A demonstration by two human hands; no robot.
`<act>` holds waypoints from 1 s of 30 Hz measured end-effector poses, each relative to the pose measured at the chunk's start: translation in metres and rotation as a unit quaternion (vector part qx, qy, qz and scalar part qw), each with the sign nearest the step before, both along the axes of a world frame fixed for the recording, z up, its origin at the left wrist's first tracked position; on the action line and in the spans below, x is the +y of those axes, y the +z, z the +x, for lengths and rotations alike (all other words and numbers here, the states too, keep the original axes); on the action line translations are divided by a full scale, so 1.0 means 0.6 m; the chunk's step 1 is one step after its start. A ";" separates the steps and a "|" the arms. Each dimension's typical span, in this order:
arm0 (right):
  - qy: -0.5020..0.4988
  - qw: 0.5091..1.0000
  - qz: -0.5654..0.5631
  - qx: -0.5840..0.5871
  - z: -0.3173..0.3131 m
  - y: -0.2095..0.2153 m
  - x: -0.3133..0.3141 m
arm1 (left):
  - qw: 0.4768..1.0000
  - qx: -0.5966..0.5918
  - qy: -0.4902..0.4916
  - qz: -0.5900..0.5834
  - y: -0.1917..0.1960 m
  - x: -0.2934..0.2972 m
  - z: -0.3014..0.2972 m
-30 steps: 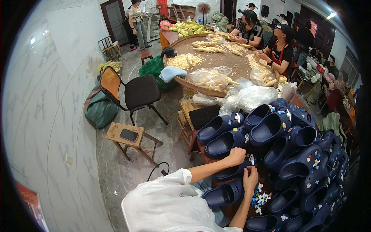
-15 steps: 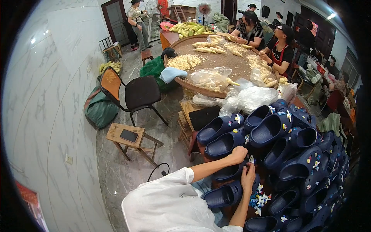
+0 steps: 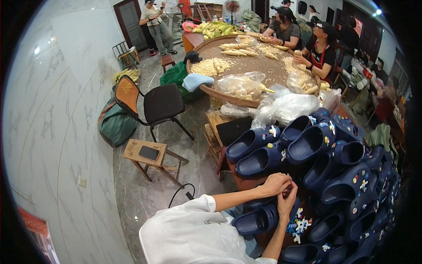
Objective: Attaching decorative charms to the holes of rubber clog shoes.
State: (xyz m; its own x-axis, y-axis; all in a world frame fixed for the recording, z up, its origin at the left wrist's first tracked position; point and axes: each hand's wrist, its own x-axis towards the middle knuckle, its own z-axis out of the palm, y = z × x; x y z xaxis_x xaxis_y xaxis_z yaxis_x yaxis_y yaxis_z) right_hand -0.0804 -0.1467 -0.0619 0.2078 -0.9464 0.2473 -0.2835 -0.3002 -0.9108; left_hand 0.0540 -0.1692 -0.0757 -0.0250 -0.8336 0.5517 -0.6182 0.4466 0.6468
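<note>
My left hand (image 3: 277, 184) and my right hand (image 3: 287, 199) meet with fingers closed together above the table's near edge. What they pinch is small and mostly hidden by the fingers. Under my wrists a navy clog is partly covered, and in front of my body sits another navy clog (image 3: 256, 221) with its opening up. Beside my right forearm lies a small heap of white, blue and coloured shoe charms (image 3: 299, 225). Two navy clogs, one a charm-studded clog (image 3: 259, 159), rest just beyond my hands.
A big pile of navy clogs (image 3: 340, 191) fills the right side. Beyond are clear plastic bags (image 3: 295, 109) and a round woven tray (image 3: 237, 66) with corn. Two people sit by it. At left stand a black chair (image 3: 163, 103) and a wooden stool (image 3: 136, 152) bearing a phone.
My hands have come closer together, fingertips now meeting; the left has shifted slightly right and down from the clog. The standing person at the back has raised an arm. The view has shifted slightly.
</note>
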 end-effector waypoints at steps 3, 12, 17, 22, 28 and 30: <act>-0.065 0.997 -0.051 0.014 -0.025 -0.019 0.012 | 0.996 0.053 0.004 0.074 0.030 0.016 -0.029; -0.185 0.974 -0.056 0.114 -0.090 -0.012 0.023 | 0.995 0.049 -0.056 0.069 0.044 0.050 -0.021; -0.288 0.946 -0.008 0.151 -0.179 -0.053 0.060 | 0.999 0.026 -0.022 0.019 0.025 0.071 0.003; -0.325 0.913 -0.031 0.244 -0.222 -0.096 0.081 | 0.998 -0.018 0.014 0.052 -0.003 0.079 0.021; -0.329 0.882 -0.038 0.334 -0.220 -0.097 0.077 | 0.998 -0.019 0.009 0.064 0.003 0.074 0.020; -0.333 0.879 -0.043 0.339 -0.202 -0.069 0.068 | 0.997 -0.014 0.012 0.072 0.006 0.068 0.026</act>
State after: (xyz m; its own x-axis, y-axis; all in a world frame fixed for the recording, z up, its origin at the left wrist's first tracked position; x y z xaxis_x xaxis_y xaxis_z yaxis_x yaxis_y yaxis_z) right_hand -0.2017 -0.1060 -0.1033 -0.2574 -0.8977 0.3577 -0.8915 0.0778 -0.4463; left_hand 0.0693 -0.1287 -0.0719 -0.0180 -0.9045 0.4261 -0.6471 0.3355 0.6846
